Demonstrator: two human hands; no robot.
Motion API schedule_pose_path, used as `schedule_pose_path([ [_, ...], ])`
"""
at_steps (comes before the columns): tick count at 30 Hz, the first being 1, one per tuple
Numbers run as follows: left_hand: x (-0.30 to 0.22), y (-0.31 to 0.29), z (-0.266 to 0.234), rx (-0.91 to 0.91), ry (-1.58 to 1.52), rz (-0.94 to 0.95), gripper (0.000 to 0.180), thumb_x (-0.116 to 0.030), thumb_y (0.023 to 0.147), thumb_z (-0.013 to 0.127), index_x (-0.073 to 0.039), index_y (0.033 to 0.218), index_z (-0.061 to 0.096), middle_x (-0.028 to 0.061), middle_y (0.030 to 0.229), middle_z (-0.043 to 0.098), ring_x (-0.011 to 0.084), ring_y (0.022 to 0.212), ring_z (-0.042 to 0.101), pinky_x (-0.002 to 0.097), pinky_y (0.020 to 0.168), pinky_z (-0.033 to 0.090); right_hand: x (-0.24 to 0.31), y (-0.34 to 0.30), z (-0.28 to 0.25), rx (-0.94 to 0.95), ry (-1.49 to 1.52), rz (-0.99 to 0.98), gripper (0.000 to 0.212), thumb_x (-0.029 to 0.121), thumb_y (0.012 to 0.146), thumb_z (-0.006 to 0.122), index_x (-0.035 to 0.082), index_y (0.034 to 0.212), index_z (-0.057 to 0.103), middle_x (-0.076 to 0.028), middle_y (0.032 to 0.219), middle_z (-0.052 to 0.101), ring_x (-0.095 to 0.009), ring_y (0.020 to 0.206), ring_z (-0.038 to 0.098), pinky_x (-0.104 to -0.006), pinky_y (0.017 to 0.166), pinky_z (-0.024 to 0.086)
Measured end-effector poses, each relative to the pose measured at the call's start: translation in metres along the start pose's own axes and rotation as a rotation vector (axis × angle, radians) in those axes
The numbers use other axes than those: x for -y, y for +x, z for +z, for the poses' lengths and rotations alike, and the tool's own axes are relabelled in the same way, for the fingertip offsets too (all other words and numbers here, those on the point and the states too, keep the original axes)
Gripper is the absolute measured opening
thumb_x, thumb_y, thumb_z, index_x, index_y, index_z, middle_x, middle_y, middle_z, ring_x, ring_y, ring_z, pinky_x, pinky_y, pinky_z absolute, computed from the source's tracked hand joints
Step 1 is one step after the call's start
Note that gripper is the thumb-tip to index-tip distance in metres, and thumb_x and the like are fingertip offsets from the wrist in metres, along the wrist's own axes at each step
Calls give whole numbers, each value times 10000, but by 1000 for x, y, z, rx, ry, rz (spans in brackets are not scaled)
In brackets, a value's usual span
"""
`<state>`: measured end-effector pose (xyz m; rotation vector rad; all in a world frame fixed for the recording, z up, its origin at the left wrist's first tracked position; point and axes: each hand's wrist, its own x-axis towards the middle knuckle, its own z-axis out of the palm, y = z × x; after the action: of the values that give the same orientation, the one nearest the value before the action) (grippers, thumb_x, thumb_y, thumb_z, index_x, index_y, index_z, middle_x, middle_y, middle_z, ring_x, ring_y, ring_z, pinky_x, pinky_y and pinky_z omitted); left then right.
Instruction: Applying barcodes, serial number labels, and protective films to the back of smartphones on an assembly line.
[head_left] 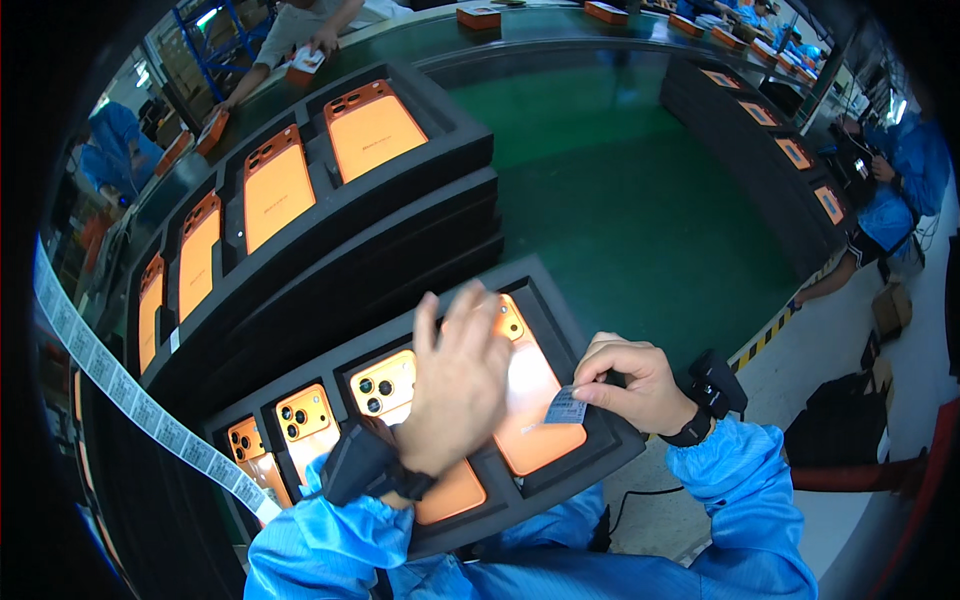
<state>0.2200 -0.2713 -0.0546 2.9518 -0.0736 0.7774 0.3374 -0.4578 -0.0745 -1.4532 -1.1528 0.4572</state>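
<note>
Beside a green work surface (600, 220), a person in blue sleeves (740, 475) is working over a dark foam tray (548, 290) whose four compartments are holding orange phones, backs up. The right hand (635, 380) is pinching a small grey printed label (566, 406) between thumb and forefinger, fingers narrow. That label is hanging over the lower part of the rightmost phone (540, 452), which is lying in its compartment; whether the two are touching, one cannot tell. The left hand (460, 390), blurred, is hovering with its fingers pointing toward the far side of the tray, covering part of the third phone (455, 495) and the rightmost one's edge; whether it is holding anything, one cannot tell. Black devices are sitting at both wrists. A long strip of labels (125, 390) is curving down at left toward the left sleeve. Just behind, a stack of foam trays (465, 145) is bearing four more orange phones in its top layer. Farther off, a co-worker (300, 35) is reaching toward small boxes along a belt, and another in blue (905, 190) is sitting at right.
</note>
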Motion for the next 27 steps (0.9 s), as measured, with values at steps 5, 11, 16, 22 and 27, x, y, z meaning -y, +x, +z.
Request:
schedule_pose_path([
  [5,37,5,19,-153,-306,-341,56,-15,848,576,19,847,532,199,1046,598,356,855,611,378,731,498,9,26,0,207,-332,-173,102,186,792,714,110,786,645,35,728,601,-135,735,517,-328,804,326],
  [11,35,6,21,-278,-510,-449,53,4,837,561,16,888,550,173,879,618,335,762,621,375,677,499,1,44,5,324,-451,-257,111,225,809,697,133,773,647,48,736,617,-130,723,497,-334,805,280],
  [16,36,5,18,-218,-504,-477,34,-15,892,537,12,874,525,138,917,629,230,765,615,304,680,493,-4,48,5,375,-468,-260,98,248,836,666,163,793,645,58,742,595,-130,733,478,-355,808,256],
  [22,37,4,19,-218,-491,-469,38,-19,898,534,11,878,522,132,907,633,221,763,617,301,684,493,-3,51,4,431,-497,-249,130,283,853,641,171,788,637,66,751,584,-134,759,477,-368,813,254],
  [27,36,4,20,-211,-489,-469,46,-27,903,537,11,883,520,133,907,636,220,764,621,300,688,494,-3,52,4,453,-506,-240,125,282,851,643,172,790,639,71,766,597,-134,770,481,-373,820,254],
])
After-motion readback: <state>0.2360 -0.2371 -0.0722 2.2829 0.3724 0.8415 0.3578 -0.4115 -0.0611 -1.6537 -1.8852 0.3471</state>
